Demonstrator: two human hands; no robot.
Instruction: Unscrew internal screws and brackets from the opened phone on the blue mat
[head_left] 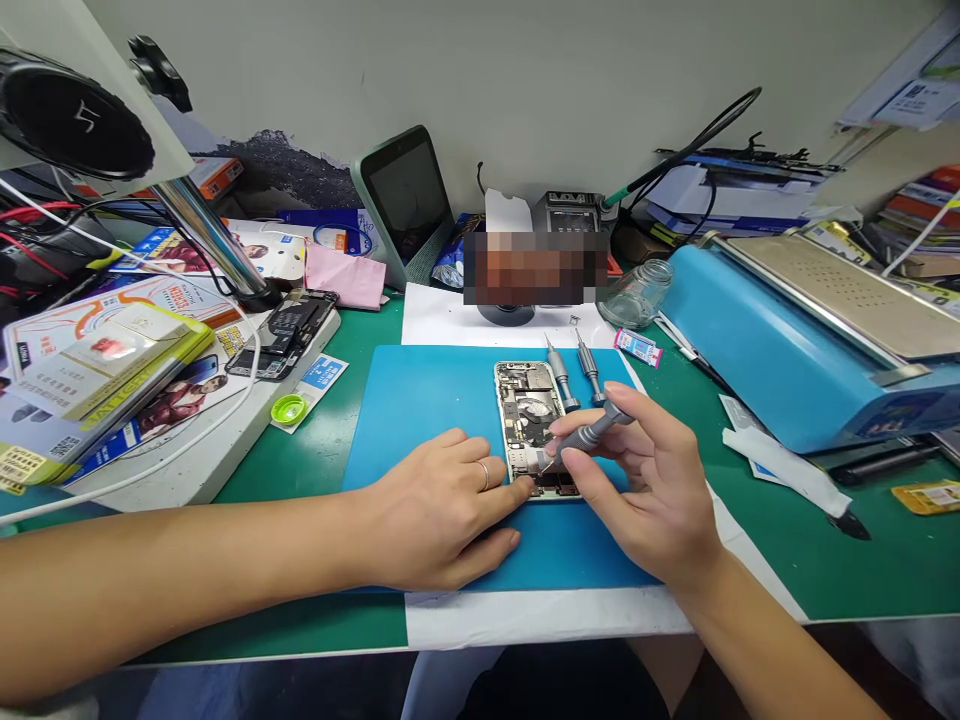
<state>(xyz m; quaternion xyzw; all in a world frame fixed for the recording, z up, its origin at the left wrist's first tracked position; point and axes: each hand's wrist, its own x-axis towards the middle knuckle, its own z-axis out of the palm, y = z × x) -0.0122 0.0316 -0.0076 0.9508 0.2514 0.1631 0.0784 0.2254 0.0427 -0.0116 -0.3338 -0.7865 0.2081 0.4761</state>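
An opened smartphone [529, 410] lies on a blue mat [427, 400], its inner parts exposed. My right hand [652, 470] grips a grey screwdriver [592, 432] between thumb and fingers, tilted with its tip down at the phone's lower half. The exact contact point of the tip is too small to make out. With a ring on one finger, my left hand [450, 510] rests on the mat at the phone's lower left, index fingertip on its bottom edge, fingers stretched out. Two more screwdrivers, one [561, 372] and another [590, 368], lie just beyond the phone.
A blue machine [765, 340] stands at the right, near a glass jar [637, 292]. Phone parts [285, 335], boxes [112, 360] and a white cable [251, 375] crowd the left. Behind the mat stands a dark-screened device [409, 200]. A microscope-like stand [217, 245] rises at upper left.
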